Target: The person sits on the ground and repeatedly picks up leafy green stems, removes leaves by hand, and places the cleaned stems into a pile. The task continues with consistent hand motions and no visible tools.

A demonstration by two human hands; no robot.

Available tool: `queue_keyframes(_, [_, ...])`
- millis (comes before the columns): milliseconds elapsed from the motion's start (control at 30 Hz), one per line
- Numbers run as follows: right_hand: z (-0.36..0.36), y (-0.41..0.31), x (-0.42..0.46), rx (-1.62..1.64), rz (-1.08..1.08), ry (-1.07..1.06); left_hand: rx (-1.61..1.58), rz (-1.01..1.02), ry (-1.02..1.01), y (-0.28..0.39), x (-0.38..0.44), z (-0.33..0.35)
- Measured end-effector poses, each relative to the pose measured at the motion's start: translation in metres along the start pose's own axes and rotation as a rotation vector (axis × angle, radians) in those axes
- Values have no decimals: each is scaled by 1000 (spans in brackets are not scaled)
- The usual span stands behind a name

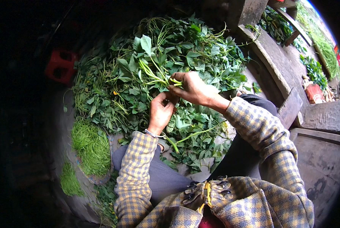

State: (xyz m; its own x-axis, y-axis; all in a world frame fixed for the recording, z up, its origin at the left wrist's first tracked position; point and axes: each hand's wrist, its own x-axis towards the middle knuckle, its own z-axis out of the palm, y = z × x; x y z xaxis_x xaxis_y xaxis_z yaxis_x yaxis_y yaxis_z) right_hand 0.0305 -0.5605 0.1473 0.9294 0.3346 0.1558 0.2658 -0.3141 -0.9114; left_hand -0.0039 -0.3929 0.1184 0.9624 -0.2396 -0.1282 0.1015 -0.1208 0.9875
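Observation:
A small bunch of green leafy stems (153, 74) is gripped in my right hand (191, 87), its leaves pointing up and left. Just below, my left hand (162, 109) touches the right one, thumb and fingertips pinched together; a stem running down from it past the wrist seems held there. Beneath both hands spreads a large heap of green leafy vines (101, 94). The cut end of a thick stem (174, 146) shows below my left wrist, beside a long thin stem slanting up to the right.
Trimmed green stems (91, 151) fill a round shallow container at the left, with a smaller pile (69, 179) beside it. A red plastic stool (61, 66) stands at the upper left. Wooden boards (272, 57) and a bundle of reddish sticks (314, 93) lie at the right.

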Motion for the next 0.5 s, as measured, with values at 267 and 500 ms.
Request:
queue_keyframes(267, [9, 13, -4, 631, 361, 113, -47, 101, 114, 4, 4, 1])
queue_keyframes(500, [0, 14, -4, 89, 281, 146, 2, 85, 102, 5, 4, -2])
